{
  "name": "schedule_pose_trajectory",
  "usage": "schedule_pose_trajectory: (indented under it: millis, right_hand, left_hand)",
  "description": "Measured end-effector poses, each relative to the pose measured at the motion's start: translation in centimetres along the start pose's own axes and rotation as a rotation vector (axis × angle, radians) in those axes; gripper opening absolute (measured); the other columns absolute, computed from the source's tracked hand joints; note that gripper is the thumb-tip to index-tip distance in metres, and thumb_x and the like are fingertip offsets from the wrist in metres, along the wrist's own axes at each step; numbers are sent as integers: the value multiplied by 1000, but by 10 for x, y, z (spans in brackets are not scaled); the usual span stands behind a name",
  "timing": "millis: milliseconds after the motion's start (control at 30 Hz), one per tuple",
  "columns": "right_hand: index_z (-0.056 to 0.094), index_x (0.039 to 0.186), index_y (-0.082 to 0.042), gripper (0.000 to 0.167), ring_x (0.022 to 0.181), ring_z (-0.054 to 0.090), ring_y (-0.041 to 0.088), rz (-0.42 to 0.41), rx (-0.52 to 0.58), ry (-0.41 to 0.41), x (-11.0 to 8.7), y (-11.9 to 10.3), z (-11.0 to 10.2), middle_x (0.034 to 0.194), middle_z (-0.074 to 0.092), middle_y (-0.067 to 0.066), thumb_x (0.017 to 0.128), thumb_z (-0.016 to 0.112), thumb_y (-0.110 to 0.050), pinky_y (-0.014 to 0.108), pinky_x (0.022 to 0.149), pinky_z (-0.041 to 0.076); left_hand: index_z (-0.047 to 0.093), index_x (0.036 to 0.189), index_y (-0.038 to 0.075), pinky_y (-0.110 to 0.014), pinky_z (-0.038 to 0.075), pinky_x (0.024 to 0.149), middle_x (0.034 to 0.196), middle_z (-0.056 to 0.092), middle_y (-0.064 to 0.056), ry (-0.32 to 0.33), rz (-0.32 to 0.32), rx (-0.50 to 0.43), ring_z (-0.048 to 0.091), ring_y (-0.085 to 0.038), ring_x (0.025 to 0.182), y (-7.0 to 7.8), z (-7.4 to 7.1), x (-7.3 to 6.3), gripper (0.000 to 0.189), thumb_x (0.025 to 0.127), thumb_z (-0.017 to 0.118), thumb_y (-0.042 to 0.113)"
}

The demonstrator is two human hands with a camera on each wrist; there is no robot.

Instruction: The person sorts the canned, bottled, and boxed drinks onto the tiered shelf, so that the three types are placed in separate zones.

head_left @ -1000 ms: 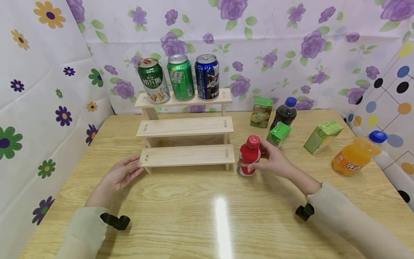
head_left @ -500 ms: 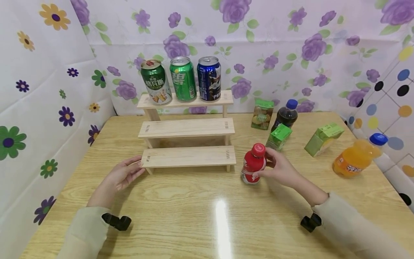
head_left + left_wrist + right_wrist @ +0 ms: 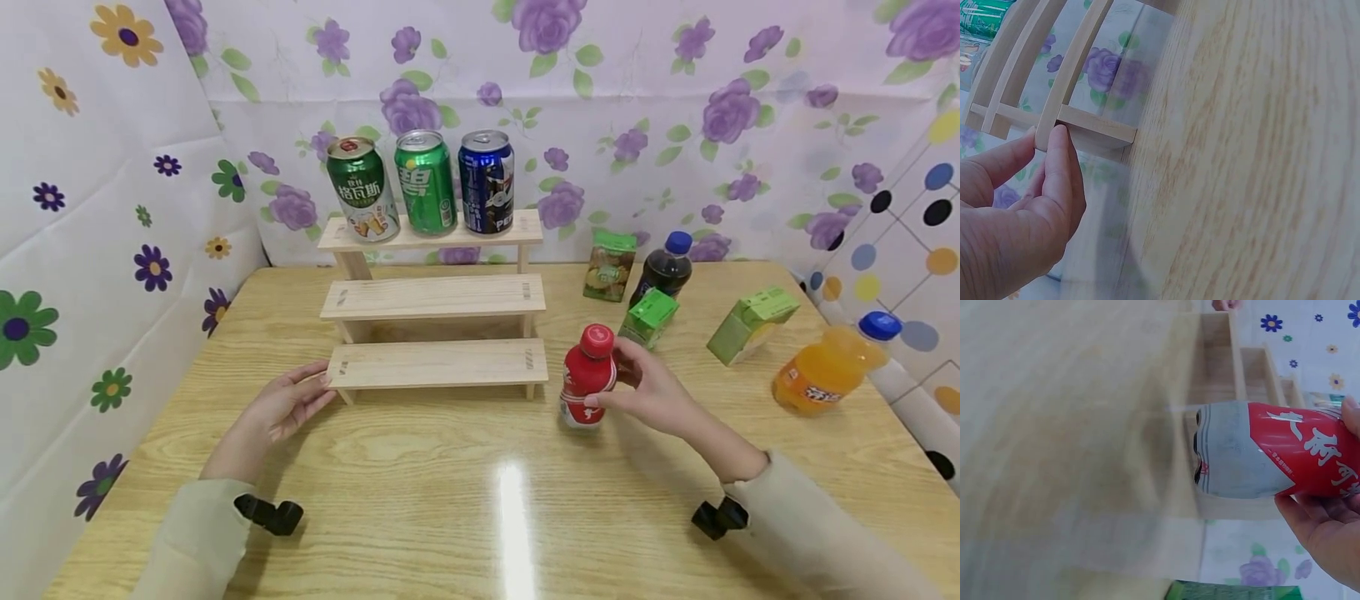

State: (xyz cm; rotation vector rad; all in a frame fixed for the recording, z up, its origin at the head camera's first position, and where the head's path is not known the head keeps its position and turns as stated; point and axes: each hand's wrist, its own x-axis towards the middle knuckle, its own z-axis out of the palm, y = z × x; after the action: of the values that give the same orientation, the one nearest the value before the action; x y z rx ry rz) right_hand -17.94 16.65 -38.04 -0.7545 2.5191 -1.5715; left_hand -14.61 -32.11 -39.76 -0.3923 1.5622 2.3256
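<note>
My left hand pinches the left end of the lowest board of a three-tier wooden stand. In the left wrist view, thumb and fingers lie on either side of that board end. To the right of the stand, my right hand grips a red bottle with a red cap, thumb on the near side and fingers behind. The bottle is nearly upright, and the right wrist view shows its grey-white lower part and red label with white writing. Its base is close over the table.
On the top tier stand a dark green can, a green can and a blue can. At right are a brown-green carton, a dark bottle, a green carton, a light green carton and an orange drink bottle.
My right hand has brought the red bottle slightly right and towards me, away from the stand, then tilted it a little. My left hand keeps its place on the board end.
</note>
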Motion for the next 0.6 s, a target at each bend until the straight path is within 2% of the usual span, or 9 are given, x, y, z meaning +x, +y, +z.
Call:
schedule_pose_trajectory:
  millis: [200,300,400,500,600]
  right_hand:
    - [48,129,2,61,96,59,3,-22,2,5,9,-14,-2,118,60,18,77,78,-4,15,84,53]
    - [47,131,2,61,99,58,4,6,13,1,13,-22,-3,121,58,18,79,77,-6,14,86,52]
    - [47,132,1,63,102,59,10,30,30,15,19,-30,-4,122,58,18,78,78,-6,14,87,52]
    - [46,133,0,64,105,60,19,55,37,42,25,-37,-4,123,58,17,77,78,-6,19,89,54]
    - [46,133,-2,65,109,58,24,85,41,72,33,-45,-2,124,57,15,77,79,-8,30,93,55]
  left_hand:
    - [41,123,7,-17,56,83,96,64,-1,-6,3,-11,66,-9,87,-2,-1,-1,30,96,52,1]
    - [49,116,9,-18,57,82,96,64,-1,-2,3,-28,66,-10,87,-3,-2,-1,23,96,52,0]
    - [56,107,13,-18,57,82,96,65,-2,-2,6,-37,67,-10,86,-3,-2,-1,18,95,54,0]
    - [57,105,14,-18,57,83,96,64,-2,-9,8,-28,67,-10,87,-2,-2,0,18,95,54,0]
    - [57,104,14,-18,57,83,96,64,-2,-12,6,-24,67,-10,87,0,-1,0,18,95,53,0]
